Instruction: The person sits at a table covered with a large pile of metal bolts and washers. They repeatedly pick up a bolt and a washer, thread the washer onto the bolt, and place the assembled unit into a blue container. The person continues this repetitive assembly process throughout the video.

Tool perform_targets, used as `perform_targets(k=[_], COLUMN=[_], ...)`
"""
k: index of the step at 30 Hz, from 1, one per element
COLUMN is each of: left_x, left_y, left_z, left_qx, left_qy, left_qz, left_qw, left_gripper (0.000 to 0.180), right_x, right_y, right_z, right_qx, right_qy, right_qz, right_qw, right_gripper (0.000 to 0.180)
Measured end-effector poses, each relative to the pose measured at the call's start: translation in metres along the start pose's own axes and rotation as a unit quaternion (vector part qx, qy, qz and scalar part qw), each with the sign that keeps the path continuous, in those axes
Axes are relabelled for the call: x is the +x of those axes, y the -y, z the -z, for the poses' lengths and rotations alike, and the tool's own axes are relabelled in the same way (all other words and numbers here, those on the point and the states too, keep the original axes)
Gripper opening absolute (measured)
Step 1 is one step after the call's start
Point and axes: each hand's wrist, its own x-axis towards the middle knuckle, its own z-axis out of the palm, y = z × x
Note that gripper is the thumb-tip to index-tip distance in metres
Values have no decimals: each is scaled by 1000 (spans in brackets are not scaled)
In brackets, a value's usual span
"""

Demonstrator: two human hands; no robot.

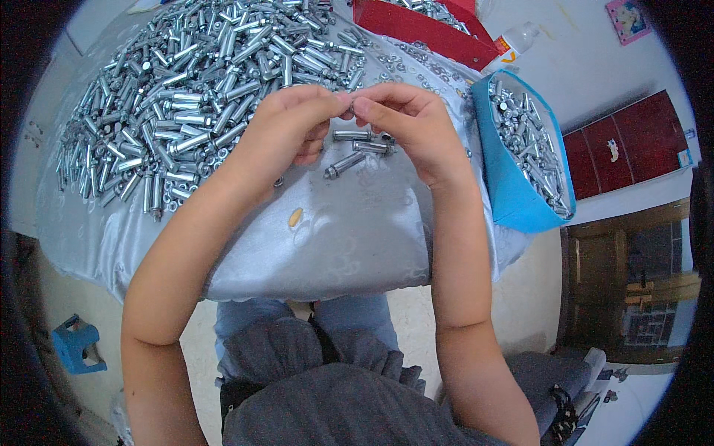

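Observation:
My left hand (294, 123) and my right hand (416, 126) meet fingertip to fingertip above the near part of the table. Thumbs and forefingers of both are pinched around something small between them, mostly hidden by the fingers; a bit of dark metal may show there. Just beneath the right hand, a few silver expansion bolts lie on the shiny grey tablecloth (297, 260), one of them a loose expansion bolt (344, 165) pointing toward me. A large heap of expansion bolts (223, 82) spreads beyond and left of my left hand, with loose nuts (216, 160) at its near edge.
A blue fabric bin (513, 212) full of bolts stands at the table's right edge. Behind are a red box (424, 30) with metal parts, a plastic bottle (517, 41) and scattered small nuts and washers (416, 63). A yellowish piece (295, 217) lies near me. A blue stool (78, 346) is on the floor.

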Motion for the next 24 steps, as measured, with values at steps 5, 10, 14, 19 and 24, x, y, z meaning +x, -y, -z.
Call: perform_targets(k=[5, 10, 14, 19, 24], left_x=[1, 1, 1, 2, 1], left_y=[0, 0, -1, -3, -2], left_z=[4, 4, 7, 3, 3], left_qx=[-4, -60, -82, -29, 89], left_qy=[39, 17, 14, -25, -33], left_qz=[13, 27, 30, 27, -11], left_qw=[999, 998, 996, 999, 995], left_gripper=[19, 17, 17, 24, 25], right_x=[-2, 2, 5, 6, 7], right_y=[2, -6, -13, -15, -17], right_z=[-4, -7, -5, -7, -11], right_qx=[78, -34, -120, -172, -156], right_qy=[-3, -31, -36, -52, -65], right_qz=[-17, 65, 156, 228, 223], right_qw=[997, 997, 980, 957, 960], right_gripper=[18, 16, 15, 13, 12])
